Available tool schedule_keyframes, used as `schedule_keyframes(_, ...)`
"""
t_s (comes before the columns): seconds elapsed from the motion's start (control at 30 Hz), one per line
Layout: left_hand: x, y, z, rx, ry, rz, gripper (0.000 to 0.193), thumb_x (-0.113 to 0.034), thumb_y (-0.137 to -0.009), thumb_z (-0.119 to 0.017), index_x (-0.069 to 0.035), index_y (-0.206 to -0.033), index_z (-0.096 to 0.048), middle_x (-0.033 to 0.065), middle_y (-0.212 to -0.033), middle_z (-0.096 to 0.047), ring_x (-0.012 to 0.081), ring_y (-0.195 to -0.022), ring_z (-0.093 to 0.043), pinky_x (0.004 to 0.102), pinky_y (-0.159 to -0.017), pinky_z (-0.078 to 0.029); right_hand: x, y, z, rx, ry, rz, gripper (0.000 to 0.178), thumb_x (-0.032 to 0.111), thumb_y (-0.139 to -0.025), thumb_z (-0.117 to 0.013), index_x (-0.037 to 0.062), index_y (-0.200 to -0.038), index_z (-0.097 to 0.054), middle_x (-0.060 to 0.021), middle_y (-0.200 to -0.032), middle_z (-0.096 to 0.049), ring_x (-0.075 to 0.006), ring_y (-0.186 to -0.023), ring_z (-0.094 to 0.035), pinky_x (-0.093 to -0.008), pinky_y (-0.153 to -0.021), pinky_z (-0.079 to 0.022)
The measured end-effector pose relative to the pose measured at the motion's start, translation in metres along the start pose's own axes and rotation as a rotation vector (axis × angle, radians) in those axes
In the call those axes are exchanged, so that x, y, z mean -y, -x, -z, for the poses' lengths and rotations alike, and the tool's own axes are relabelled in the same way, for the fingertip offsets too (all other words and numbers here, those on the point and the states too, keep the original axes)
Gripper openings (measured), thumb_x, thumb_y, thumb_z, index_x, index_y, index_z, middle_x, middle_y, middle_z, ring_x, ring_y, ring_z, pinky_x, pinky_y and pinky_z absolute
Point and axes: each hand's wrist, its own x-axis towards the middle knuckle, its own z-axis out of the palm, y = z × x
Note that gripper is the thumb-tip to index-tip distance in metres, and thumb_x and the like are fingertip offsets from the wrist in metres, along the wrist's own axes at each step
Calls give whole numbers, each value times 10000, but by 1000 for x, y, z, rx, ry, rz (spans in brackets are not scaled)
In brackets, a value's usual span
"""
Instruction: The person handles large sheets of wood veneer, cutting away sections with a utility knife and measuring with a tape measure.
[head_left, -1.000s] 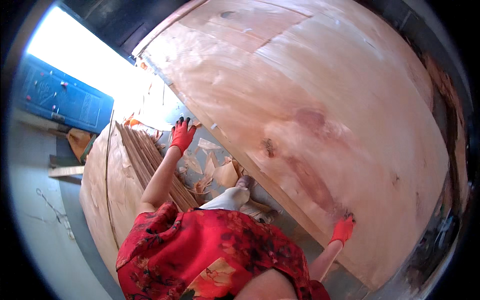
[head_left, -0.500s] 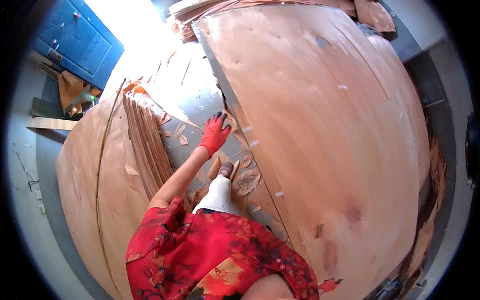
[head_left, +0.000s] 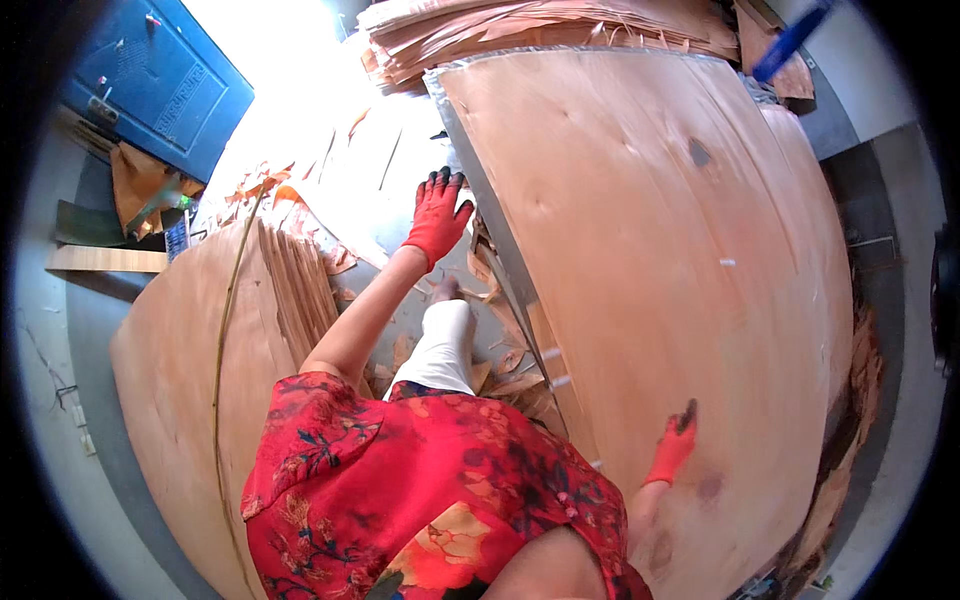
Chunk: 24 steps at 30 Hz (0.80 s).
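R hand (head_left: 675,448) is held over lg wood sheet (head_left: 620,250), L hand (head_left: 437,220) spread nr its edge, w/ scraps (head_left: 515,384) strewn below.

Veneer stacks (head_left: 620,250) and scraps (head_left: 515,385) suggest a workshop.

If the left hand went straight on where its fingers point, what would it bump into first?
Probably the grey edge of the big wood sheet, just ahead of the left hand. Height is hard to judge, so it might pass above.
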Motion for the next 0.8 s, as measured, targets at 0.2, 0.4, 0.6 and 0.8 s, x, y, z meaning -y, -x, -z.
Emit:
schedule_keyframes(0.2,46,-141,-31,-103,77,-41,634,-327,-909,-604,-33,-1431,-395,267,-1485,-360,456,-1378,-318,514,-1156,-222,144,-15,-109,149,139,-142,576,60,-917,-559,117,-1473,-419,-214,-1571,-251,-302,-1277,-517,-367,-1000,-464)
schedule_keyframes(0.4,112,-213,-46,-239,717,473,722,-202,-867,-716,5,-1456,-352,195,-1313,-520,326,-1164,-529,408,-1008,-429,168,-41,-169,90,419,-132,695,74,-851,-601,168,-1500,-371,-142,-1449,-444,-264,-1126,-578,-373,-895,-508)
schedule_keyframes(0.6,139,-272,-36,-147,909,679,746,-169,-858,-734,4,-1463,-333,116,-1123,-624,146,-966,-593,289,-831,-503,126,-52,-192,147,327,-152,747,71,-843,-615,159,-1525,-323,-120,-1295,-576,-202,-952,-627,-326,-706,-529)
schedule_keyframes(0.8,137,-298,-39,-32,943,715,576,-115,-824,-731,-14,-1345,-506,110,-1112,-653,185,-950,-622,331,-863,-502,140,-57,-197,160,291,-336,766,43,-833,-606,131,-1533,-308,-108,-1325,-564,-164,-945,-607,-289,-736,-519)
